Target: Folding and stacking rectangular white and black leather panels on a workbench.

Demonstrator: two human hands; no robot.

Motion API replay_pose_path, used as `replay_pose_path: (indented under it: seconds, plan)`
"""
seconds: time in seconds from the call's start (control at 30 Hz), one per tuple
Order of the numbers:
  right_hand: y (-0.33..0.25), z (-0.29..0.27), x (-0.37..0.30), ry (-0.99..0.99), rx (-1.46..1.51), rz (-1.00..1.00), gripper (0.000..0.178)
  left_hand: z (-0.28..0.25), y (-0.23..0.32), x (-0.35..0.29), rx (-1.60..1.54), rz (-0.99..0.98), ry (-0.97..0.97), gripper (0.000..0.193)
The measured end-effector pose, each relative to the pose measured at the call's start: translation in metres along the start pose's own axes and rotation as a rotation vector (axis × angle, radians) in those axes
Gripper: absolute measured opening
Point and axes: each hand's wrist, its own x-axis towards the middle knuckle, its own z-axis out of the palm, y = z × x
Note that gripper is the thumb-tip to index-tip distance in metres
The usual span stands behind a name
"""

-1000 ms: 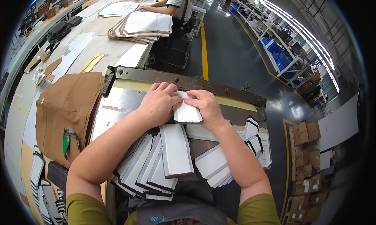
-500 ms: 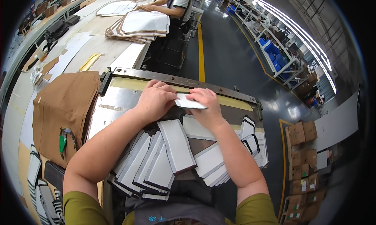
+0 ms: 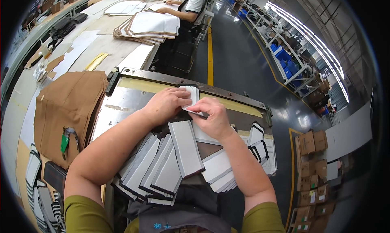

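A small white piece with black edging point(image 3: 194, 96) lies on the metal plate near its far rail. My left hand point(image 3: 170, 104) rests on its left side, fingers bent over the white face; the thumb is hidden. My right hand point(image 3: 212, 116) pinches the piece's near end, which is folded up, between thumb and fingers. Just nearer to me, a larger white panel with a dark edge point(image 3: 187, 149) lies slanted over others. Left of it several similar panels point(image 3: 140, 168) overlap in a fan, and more panels point(image 3: 221, 168) lie under my right forearm.
Several small white black-edged pieces point(image 3: 258, 141) lie at the plate's right side. Brown sheets point(image 3: 67, 107) cover the left. A metal rail point(image 3: 170, 77) bounds the far side. A co-worker point(image 3: 195, 7) works beside stacked white sheets point(image 3: 152, 24). Cardboard boxes point(image 3: 312, 168) stand at right.
The white piece was held raised and tilted between both hands; now it lies lower against the plate near the rail. My right hand has come nearer to me and pinches its near end.
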Motion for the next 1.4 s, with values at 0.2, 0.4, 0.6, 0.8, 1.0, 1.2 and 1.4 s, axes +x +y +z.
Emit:
replay_pose_path:
  seconds: [0.2, 0.4, 0.6, 0.8, 1.0, 1.2, 1.4]
  plan:
    - [0.023, -0.013, -0.004, -0.352, 0.308, 0.288, 0.052, 0.01, -0.009, 0.0, -0.238, -0.075, -0.015, 0.042]
    - [0.034, 0.009, -0.014, -0.265, -0.055, 0.031, 0.051, 0.007, -0.007, -0.005, -0.204, -0.073, -0.014, 0.043]
    - [0.03, 0.015, -0.011, -0.228, -0.197, 0.001, 0.053, -0.003, 0.008, -0.004, 0.027, -0.191, -0.066, 0.043]
    - [0.028, 0.015, -0.007, -0.205, -0.226, -0.002, 0.05, -0.002, 0.007, -0.003, 0.024, -0.138, 0.004, 0.038]
    - [0.021, 0.014, -0.005, -0.17, -0.261, -0.016, 0.045, -0.004, 0.009, -0.006, 0.15, -0.118, 0.04, 0.028]
    - [0.022, 0.011, -0.009, -0.187, -0.195, -0.003, 0.04, -0.017, 0.012, -0.003, 0.101, -0.057, -0.018, 0.029]
    - [0.02, 0.005, -0.005, -0.212, -0.21, 0.052, 0.047, -0.009, 0.005, -0.003, -0.149, -0.133, -0.03, 0.026]
